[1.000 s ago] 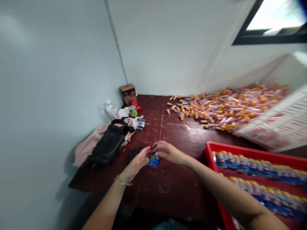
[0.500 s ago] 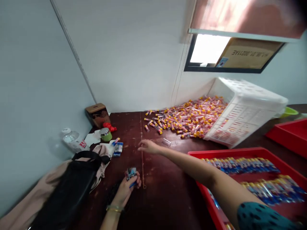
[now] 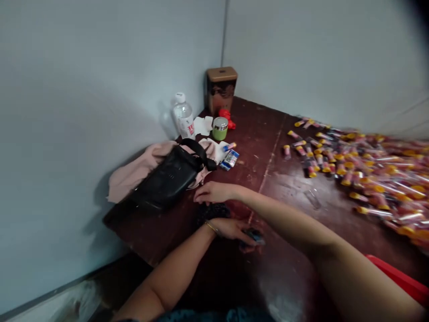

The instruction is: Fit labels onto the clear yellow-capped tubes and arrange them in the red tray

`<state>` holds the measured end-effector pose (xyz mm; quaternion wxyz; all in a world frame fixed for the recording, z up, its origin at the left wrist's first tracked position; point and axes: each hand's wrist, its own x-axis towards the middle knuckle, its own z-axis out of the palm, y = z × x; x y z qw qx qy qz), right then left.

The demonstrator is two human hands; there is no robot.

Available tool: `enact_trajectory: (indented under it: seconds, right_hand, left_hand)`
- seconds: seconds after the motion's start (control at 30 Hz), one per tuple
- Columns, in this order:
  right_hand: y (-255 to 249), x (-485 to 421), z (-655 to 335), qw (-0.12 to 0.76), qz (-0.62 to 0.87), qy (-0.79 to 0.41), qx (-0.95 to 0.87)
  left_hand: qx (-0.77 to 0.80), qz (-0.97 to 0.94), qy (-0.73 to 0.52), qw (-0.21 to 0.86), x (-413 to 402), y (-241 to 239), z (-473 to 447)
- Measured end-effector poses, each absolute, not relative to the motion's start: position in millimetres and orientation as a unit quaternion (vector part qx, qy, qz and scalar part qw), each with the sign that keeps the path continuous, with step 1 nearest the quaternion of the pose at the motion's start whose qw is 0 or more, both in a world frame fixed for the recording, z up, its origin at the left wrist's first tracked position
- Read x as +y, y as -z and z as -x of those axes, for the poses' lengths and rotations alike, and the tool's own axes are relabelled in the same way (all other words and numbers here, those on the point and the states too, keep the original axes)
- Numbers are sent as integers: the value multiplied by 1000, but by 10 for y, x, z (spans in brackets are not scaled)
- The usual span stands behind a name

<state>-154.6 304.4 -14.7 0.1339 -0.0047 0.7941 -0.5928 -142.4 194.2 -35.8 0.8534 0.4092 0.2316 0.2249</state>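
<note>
My left hand [image 3: 231,229], with a yellowish bracelet at its wrist, is closed around a small stack of blue printed labels [image 3: 253,235], blurred, low over the table. My right hand [image 3: 214,192] has crossed over to the left, beyond my left wrist. Its fingers are loosely bent and apart, and I see nothing in them. Just under it lies a dark, textured bundle [image 3: 212,212], partly hidden by my hands. A black bag [image 3: 167,179] on a pink cloth [image 3: 144,165] is nearest to its fingertips. Further back sits another small stack of blue labels [image 3: 230,158] beside a yellow-capped tube [image 3: 229,146].
A plastic bottle [image 3: 184,118], a green jar [image 3: 220,129], a red item [image 3: 227,118] and a brown box [image 3: 221,87] stand in the wall corner. Many yellow-capped pink tubes [image 3: 378,179] are heaped at right. One clear tube [image 3: 312,199] lies apart. A red tray [image 3: 398,277] edges in.
The view has turned left, so the white basket and window are out of sight. My right hand has moved left towards the bag, past my left wrist. My left hand still holds the labels.
</note>
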Motion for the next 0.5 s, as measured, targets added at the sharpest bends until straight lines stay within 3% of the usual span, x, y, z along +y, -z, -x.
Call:
enact_trajectory:
  seconds: [0.27,0.5]
  right_hand:
    - [399,2446,2394,93,-196,660,719]
    - [153,3119,2116,139,-61,725,672]
  left_hand:
    - [299,-422,-231,824,1803,443,1404]
    - [415,-334,-250,809,1863,428,1458]
